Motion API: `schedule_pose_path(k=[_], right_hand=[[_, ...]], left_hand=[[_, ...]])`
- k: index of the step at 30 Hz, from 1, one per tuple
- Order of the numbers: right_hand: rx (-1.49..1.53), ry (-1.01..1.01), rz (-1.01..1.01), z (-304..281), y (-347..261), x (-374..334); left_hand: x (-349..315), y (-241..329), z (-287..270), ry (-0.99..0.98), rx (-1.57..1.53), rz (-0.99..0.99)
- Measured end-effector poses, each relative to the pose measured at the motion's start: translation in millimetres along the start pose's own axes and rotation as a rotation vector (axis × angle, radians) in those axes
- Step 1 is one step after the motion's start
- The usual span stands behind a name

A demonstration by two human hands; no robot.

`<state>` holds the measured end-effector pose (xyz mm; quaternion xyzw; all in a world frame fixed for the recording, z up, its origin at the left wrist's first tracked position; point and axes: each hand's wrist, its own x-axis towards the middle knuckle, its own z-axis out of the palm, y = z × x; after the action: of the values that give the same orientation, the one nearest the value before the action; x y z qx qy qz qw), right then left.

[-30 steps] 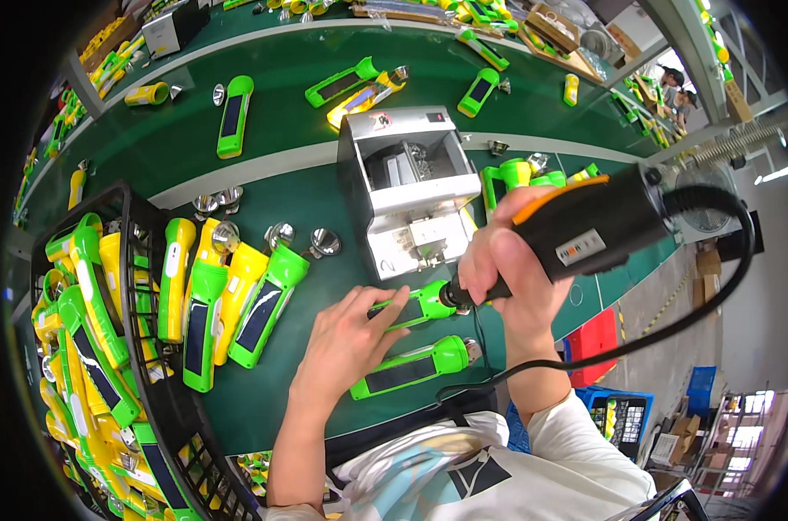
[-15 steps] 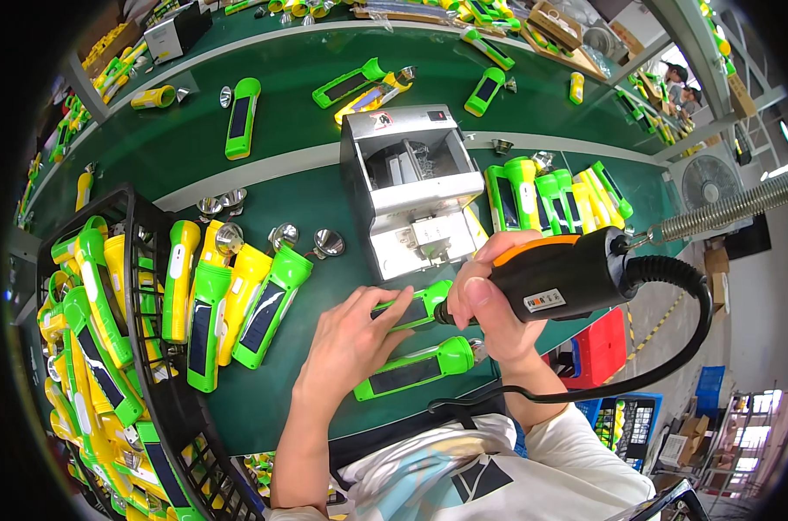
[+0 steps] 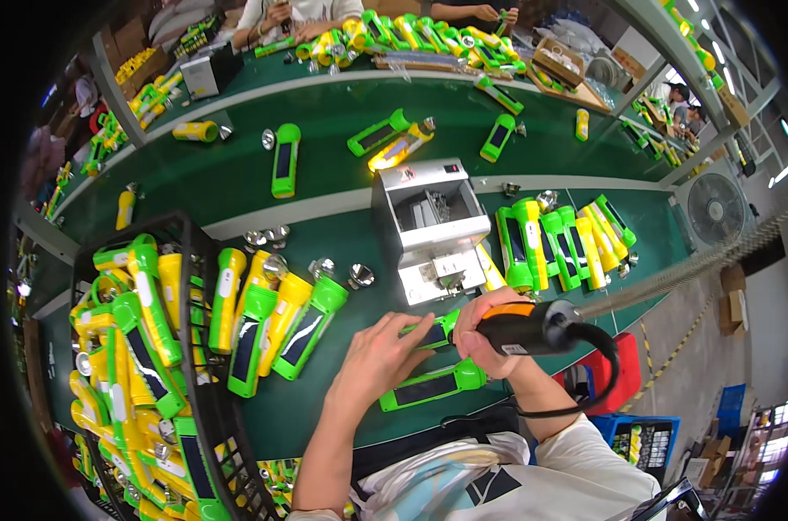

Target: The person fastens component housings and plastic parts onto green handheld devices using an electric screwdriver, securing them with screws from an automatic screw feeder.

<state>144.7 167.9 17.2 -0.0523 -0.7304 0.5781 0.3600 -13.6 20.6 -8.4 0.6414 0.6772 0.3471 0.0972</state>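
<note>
A green desk (image 3: 290, 417) spans the view, with a black crate (image 3: 205, 404) of torches at left and a silver machine (image 3: 437, 243) beyond the hands. A black-and-orange driver (image 3: 524, 332) sits in the right hand (image 3: 485, 334), fingers wrapped around its front, tip hidden. The left hand (image 3: 377, 352) spreads its fingers over a green torch (image 3: 444, 328) on the desk; any pinch is unclear. Steady bracing and a well-aligned driver should help.

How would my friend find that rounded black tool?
Find the silver, boxy metal machine on the green table. Just below and right of it, the person's right hand wraps around a black, rounded power tool. Unlike the green and yellow flashlights nearby, it's black, with an orange strip and black cable.
</note>
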Motion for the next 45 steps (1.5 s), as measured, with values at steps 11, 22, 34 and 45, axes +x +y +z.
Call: schedule_pose_path(k=[11,22,34,45], right_hand=[[-0.106,0.081,-0.082,15,-16,14],[0.214,-0.187,-0.062,-36,-110,21],[0.263,-0.233,-0.031,-67,-64,17],[0.307,-0.281,-0.005,-69,-29,23]], left_hand=[[4,15,-1,-0.048,0.065,0.035],[-4,30,-98,0.171,0.094,-0.291],[327,-149,-98,0.042,0.505,-0.357],[362,-243,-55,-0.029,0.651,-0.069]])
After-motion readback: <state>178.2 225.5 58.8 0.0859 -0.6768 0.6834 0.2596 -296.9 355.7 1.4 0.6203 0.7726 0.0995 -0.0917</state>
